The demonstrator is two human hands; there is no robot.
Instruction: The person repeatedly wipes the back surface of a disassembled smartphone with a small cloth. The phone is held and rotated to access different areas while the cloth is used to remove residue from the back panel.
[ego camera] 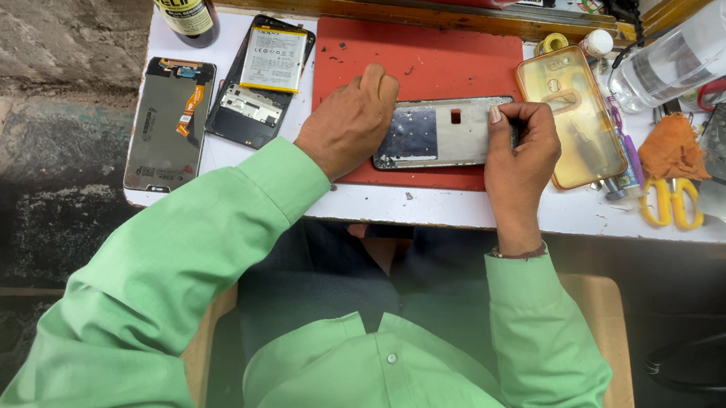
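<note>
A bare phone middle frame (441,132), silver with a dark patch, lies flat on a red work mat (428,55). My left hand (349,123) rests on the frame's left end and presses it down. At the frame's right end my right hand (517,154) is curled, with its fingertips at the edge; a thin dark tool seems pinched in it, mostly hidden. Both arms wear green sleeves.
Left of the mat lie a phone display panel (164,122) face down and an opened phone body with a battery (267,69). A yellow clear phone case (573,114), yellow scissors (671,201), an orange cloth (671,149), a clear plastic bottle (700,42) and a brown bottle (184,10) crowd the white table (436,209).
</note>
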